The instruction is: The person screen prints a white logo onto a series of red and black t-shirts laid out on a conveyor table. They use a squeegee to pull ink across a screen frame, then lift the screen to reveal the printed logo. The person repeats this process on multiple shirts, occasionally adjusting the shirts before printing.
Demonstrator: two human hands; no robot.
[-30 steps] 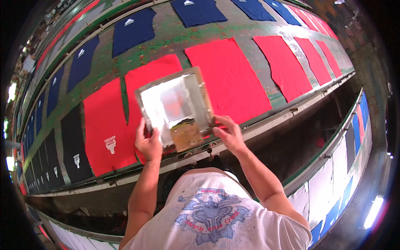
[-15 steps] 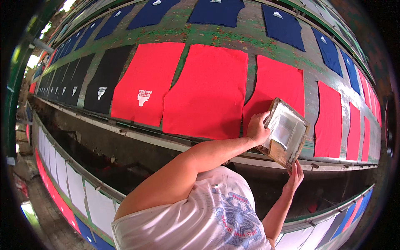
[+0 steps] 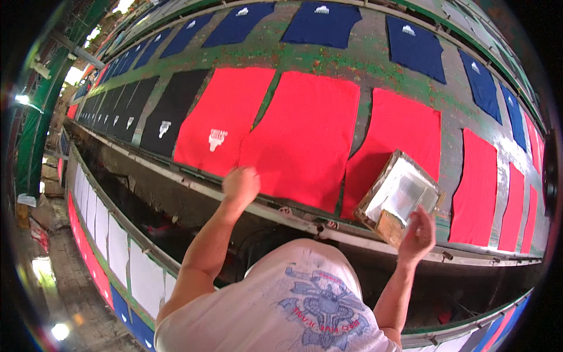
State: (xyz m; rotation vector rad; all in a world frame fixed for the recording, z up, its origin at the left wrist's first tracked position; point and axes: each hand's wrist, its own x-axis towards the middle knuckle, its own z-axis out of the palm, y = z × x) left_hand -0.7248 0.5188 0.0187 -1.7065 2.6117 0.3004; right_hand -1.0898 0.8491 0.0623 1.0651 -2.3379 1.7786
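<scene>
My left hand (image 3: 241, 186) is over the near-left corner of a plain red fabric piece (image 3: 308, 135). Its fingers are curled downward and blurred, so whether they pinch the cloth does not show. To the right, a small wooden-framed printing screen (image 3: 378, 190) lies tilted over the near part of another red fabric piece (image 3: 404, 129) and the table edge. White ink coats its inside, and a wooden block (image 3: 389, 225) sits in its near corner. Over the near-right side of the screen is my right hand (image 3: 417, 236), fingers pointing up and loosely apart.
A red piece with a white print (image 3: 205, 123) and black printed pieces (image 3: 170, 111) continue leftward. Navy pieces (image 3: 322, 26) line the far side, and more red pieces (image 3: 474, 188) the right. A metal rail (image 3: 346, 237) edges the table. Behind me runs another table with white pieces (image 3: 143, 273).
My left hand has let go of the screen's left side and moved left to the plain red piece. My right hand has risen from the screen's near corner to over its near-right side.
</scene>
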